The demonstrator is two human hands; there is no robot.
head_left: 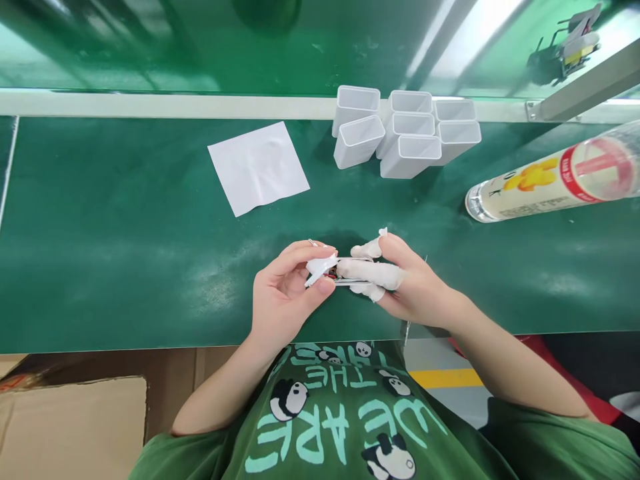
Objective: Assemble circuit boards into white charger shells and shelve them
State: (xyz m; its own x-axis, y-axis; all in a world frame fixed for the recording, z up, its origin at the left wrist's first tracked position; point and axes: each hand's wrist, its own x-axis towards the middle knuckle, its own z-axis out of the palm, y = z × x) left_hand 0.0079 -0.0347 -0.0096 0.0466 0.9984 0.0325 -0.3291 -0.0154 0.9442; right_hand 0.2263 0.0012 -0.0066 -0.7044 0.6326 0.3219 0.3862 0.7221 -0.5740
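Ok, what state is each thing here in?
Left hand: pinching the white piece
Right hand: fingers wrapped in white, gripping it too
White piece: open near the left hand, red bits showing
Paper sheet: flat, unfolded
Containers: upright, open-topped
Bottle: top out of view, can't tell if capped

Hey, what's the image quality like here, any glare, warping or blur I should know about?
Head view: pale streaks of glare across the glossy green surface at the top; soft sheen on the green tabletop; printed bottle looks stretched near the edge; small parts between the hands too small to read.
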